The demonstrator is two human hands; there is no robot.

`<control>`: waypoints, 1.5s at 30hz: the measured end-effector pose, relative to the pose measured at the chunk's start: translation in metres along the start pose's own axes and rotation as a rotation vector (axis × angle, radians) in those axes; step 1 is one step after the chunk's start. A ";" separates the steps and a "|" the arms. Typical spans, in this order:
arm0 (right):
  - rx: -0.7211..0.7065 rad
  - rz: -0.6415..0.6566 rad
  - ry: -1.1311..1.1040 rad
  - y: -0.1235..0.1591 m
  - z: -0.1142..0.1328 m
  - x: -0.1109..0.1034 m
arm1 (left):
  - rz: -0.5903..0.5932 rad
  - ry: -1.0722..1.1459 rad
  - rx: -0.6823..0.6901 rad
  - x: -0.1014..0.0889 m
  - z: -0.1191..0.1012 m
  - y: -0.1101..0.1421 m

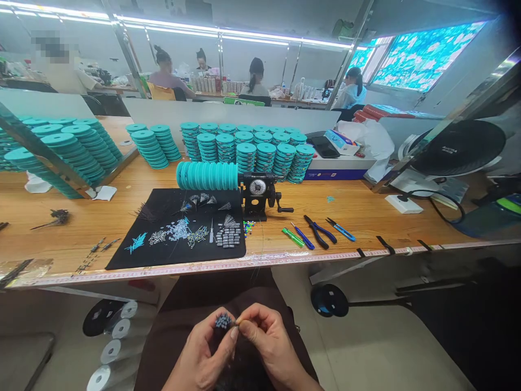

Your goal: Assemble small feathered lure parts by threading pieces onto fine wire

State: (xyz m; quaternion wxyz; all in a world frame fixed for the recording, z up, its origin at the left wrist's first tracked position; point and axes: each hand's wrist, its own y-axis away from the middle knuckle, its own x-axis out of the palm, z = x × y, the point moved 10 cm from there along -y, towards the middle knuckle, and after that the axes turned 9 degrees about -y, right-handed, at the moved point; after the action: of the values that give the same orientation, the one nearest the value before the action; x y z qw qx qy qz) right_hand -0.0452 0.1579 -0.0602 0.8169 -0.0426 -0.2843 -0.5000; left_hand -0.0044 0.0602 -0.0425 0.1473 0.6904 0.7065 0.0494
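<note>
Low in the head view, above my lap, my left hand (202, 350) pinches a small bundle of dark blue-grey beaded pieces (223, 321) between thumb and fingers. My right hand (264, 343) sits close against it, its thumb and forefinger closed on the bundle's right side. A small pale tip shows there, too small to identify. The fingers hide part of the bundle. Both hands are well below the table edge, and neither touches the bench.
On the wooden bench (345, 209) lie a black mat (179, 255) of small fishing parts, a hand winder (257, 194) with a teal foam spool, pliers (316, 232) and several stacks of teal spools (248, 149). Silver rolls (118, 336) stand at lower left. Co-workers sit beyond a partition.
</note>
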 end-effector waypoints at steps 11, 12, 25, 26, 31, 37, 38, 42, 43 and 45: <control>-0.009 -0.045 0.112 -0.003 0.004 -0.006 | 0.101 0.315 -0.070 0.012 0.019 -0.004; -0.009 -0.051 0.119 -0.003 0.004 -0.007 | 0.090 0.314 -0.082 0.012 0.018 -0.003; -0.076 0.011 0.170 -0.001 0.011 -0.002 | 0.118 0.355 -0.101 0.014 0.018 -0.002; -0.086 0.025 0.177 -0.001 0.013 0.000 | 0.119 0.360 -0.105 0.013 0.019 -0.002; -0.058 0.082 0.220 -0.002 0.014 0.005 | 0.143 0.294 -0.087 0.013 0.021 -0.004; 0.076 0.083 0.053 0.001 -0.001 0.009 | 0.126 0.175 -0.090 0.014 0.022 -0.004; 0.090 0.067 -0.008 0.001 -0.004 0.009 | 0.130 0.146 -0.078 0.014 0.018 -0.004; 0.050 -0.053 -0.078 0.000 -0.003 -0.002 | 0.091 -0.011 0.034 0.009 -0.003 -0.001; 0.029 -0.069 -0.034 0.001 0.000 -0.003 | 0.066 -0.059 0.046 0.007 -0.005 -0.001; -0.011 -0.088 0.077 0.001 0.006 -0.003 | -0.009 -0.153 0.042 0.000 -0.005 -0.001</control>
State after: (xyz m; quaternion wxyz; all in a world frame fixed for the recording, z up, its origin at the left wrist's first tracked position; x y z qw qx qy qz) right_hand -0.0478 0.1633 -0.0562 0.8042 -0.0152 -0.2514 -0.5384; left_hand -0.0067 0.0608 -0.0375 0.1865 0.6920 0.6971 -0.0188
